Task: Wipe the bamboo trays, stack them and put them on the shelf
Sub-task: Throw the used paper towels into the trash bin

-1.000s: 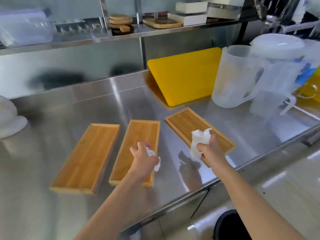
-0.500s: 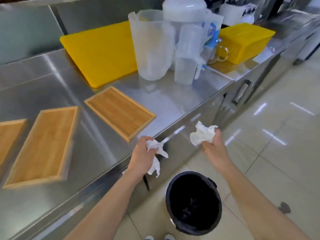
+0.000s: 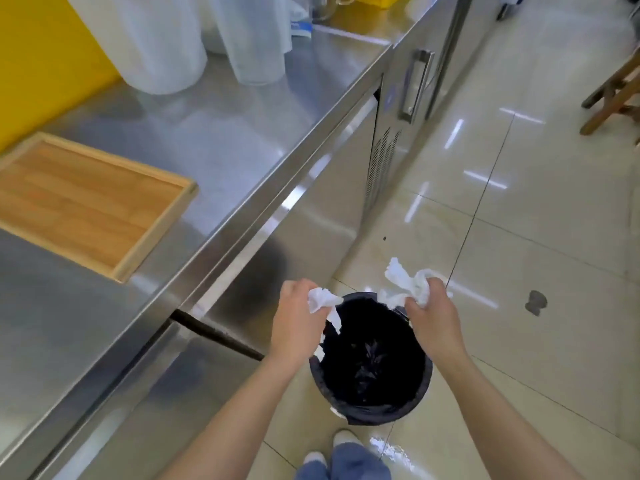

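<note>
One bamboo tray [image 3: 83,202] lies on the steel counter [image 3: 214,133] at the left; the other trays are out of view. My left hand [image 3: 298,323] grips a crumpled white paper towel [image 3: 323,299] over the left rim of a black-lined waste bin [image 3: 370,365] on the floor. My right hand [image 3: 433,317] holds a second crumpled white paper towel [image 3: 405,285] over the bin's far right rim. Both hands hang above the bin's open mouth.
A yellow cutting board [image 3: 41,60] and translucent plastic pitchers [image 3: 162,43] stand at the back of the counter. A cabinet door handle [image 3: 415,84] faces the tiled floor [image 3: 519,237]. Wooden chair legs [image 3: 613,95] stand at the far right. My feet [image 3: 339,452] are below the bin.
The view swung right and down from the counter to the floor. Both hands carried their paper towels off the counter's edge and now hold them over the bin.
</note>
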A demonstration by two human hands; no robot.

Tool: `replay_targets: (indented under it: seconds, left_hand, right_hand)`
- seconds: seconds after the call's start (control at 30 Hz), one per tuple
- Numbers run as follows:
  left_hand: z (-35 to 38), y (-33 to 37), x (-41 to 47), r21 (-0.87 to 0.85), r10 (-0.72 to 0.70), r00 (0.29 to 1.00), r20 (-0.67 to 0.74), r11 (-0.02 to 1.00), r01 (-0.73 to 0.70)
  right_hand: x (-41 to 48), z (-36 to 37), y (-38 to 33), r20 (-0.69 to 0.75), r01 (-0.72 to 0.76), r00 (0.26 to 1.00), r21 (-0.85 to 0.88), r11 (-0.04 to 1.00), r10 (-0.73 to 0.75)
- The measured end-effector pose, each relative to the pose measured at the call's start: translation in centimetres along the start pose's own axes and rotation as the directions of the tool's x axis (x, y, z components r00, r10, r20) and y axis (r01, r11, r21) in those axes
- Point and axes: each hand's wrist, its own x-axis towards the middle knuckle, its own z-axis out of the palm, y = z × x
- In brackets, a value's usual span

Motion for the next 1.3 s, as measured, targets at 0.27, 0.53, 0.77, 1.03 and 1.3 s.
replay_targets:
  seconds: [0.27,0.53,0.77,1.03,1.3]
  left_hand:
    - [14.6,-12.4,6.8,0.082,0.111,0.994,0.008,0.990,-0.111]
    - [22.7,-22.5,9.4,0.674,-0.246,0.729,0.639,0.636,-0.376]
    - [15.6,-15.0,8.1,0.617,-0.064,0.809,0.585,0.682,-0.392]
    - [2.1,0.0,3.5,0.533,0.163,0.900,0.404,0.758,-0.377]
    - [-10.5,11.3,-1.1,0.520,0.416,0.899,0.138,0.742,-0.423]
  right_hand:
    - [5.3,12.3,16.3,-0.056,-0.017,0.998,-0.185,0.983,0.006]
    - [7.1,18.6,25.6,0.538,0.170,0.791,-0.651,0.740,0.292]
    - [6.3,12.8,16.5,0.530,0.263,0.833,-0.629,0.732,0.157]
    - [1.8,0.5,-2.5,0.412,0.404,0.893,-0.564,0.720,-0.179]
    - [-4.2,-9.3,-17.9,0.379,0.542,0.839,-0.519,0.661,-0.391]
